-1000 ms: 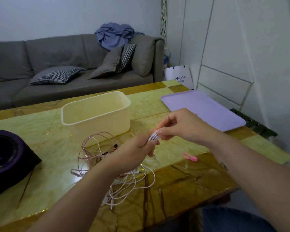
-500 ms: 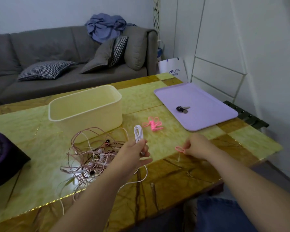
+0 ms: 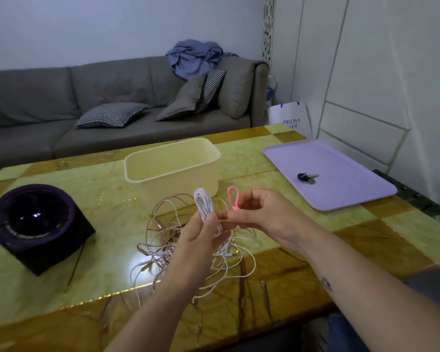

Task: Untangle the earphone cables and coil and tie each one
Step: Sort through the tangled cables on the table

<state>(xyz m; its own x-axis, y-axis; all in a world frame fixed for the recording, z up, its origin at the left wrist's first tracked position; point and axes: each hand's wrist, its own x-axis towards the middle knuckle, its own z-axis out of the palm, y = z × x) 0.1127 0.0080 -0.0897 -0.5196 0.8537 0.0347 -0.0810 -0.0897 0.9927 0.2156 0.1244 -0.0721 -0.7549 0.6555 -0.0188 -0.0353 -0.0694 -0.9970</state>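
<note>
My left hand (image 3: 201, 237) grips a coiled white earphone cable (image 3: 203, 203), whose loops stick up above the fingers. Beside it, my right hand (image 3: 258, 213) pinches a pink loop tie (image 3: 232, 198), held upright close to the coil. Under both hands a tangle of pink and white earphone cables (image 3: 168, 237) lies spread on the green marble table (image 3: 87, 283). Part of the tangle is hidden behind my left hand and forearm.
A cream plastic tub (image 3: 173, 168) stands just behind the tangle. A lilac tray (image 3: 341, 189) at the right carries a small dark key (image 3: 305, 177). A dark round speaker (image 3: 36, 222) sits at the left. The table's front edge runs near my forearms; a grey sofa stands behind.
My right hand picked the pink tie off the table and raised it to the white coil. My left hand lifted the coil a little higher. The camera view shifted left.
</note>
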